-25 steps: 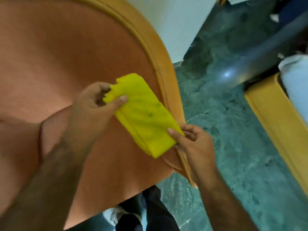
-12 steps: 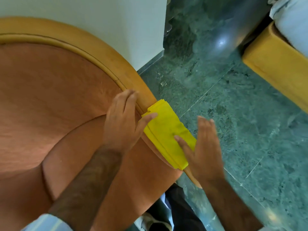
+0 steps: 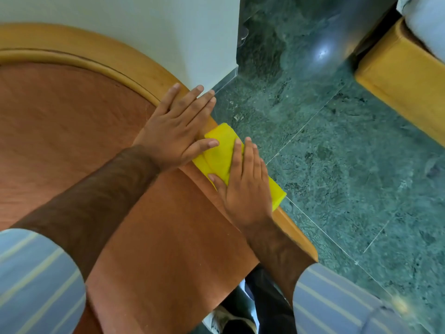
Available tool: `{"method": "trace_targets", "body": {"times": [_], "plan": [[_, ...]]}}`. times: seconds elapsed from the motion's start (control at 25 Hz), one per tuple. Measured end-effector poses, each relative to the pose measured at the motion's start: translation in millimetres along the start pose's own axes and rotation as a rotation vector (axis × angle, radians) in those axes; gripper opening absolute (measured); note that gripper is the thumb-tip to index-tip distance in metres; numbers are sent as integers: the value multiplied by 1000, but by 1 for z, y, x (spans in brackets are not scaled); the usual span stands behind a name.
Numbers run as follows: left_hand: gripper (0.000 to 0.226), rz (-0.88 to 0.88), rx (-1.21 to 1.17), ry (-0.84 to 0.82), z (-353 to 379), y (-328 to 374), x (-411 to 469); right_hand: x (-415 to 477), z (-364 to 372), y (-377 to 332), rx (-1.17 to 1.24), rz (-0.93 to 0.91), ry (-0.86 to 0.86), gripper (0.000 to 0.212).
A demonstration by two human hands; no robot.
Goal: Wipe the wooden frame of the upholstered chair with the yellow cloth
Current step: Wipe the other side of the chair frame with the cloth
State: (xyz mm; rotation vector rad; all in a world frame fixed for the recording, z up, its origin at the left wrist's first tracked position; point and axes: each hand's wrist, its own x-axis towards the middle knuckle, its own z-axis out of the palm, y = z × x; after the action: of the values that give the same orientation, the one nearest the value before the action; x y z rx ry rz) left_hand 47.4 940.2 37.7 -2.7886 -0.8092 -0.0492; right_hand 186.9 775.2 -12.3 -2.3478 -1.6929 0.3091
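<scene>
The folded yellow cloth (image 3: 220, 150) lies draped over the curved wooden frame (image 3: 134, 60) of the chair, on its right side. My right hand (image 3: 243, 186) lies flat on the cloth, fingers spread, pressing it onto the wood. My left hand (image 3: 177, 130) rests flat on the frame just above the cloth, its thumb touching the cloth's upper edge. The orange upholstery (image 3: 72, 131) fills the left of the view. The frame's lower end (image 3: 298, 239) shows below my right wrist.
A white wall (image 3: 144, 22) stands right behind the chair. Green marble floor (image 3: 337, 153) spreads to the right. A wooden bed base (image 3: 404, 75) with a white mattress (image 3: 426, 18) sits at the upper right. My dark trouser leg and shoe (image 3: 231, 319) show under the chair.
The cloth went from being held between both hands over the upholstery to lying on the wooden frame. Both hands have flattened, the right one now on top of the cloth.
</scene>
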Motion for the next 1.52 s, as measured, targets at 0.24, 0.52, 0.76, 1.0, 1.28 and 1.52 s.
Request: {"method": "trace_targets", "body": {"times": [0.24, 0.52, 0.76, 1.0, 1.28, 1.52], "plan": [[85, 24, 8, -11, 0, 0, 2, -18, -4, 26, -68, -132, -68, 87], [91, 28, 26, -14, -3, 0, 3, -155, -22, 132, -203, -168, -163, 82], [94, 12, 11, -11, 1, 1, 3, -98, -8, 72, -178, -47, -137, 78], [96, -6, -71, -27, -1, 2, 4, 24, 7, -32, 71, -12, 114, 79], [99, -5, -77, -44, -7, 3, 4, -37, -5, 48, -13, -95, -103, 85], [101, -7, -73, -76, -10, 5, 4, -137, -24, 118, -122, -27, -158, 86]]}}
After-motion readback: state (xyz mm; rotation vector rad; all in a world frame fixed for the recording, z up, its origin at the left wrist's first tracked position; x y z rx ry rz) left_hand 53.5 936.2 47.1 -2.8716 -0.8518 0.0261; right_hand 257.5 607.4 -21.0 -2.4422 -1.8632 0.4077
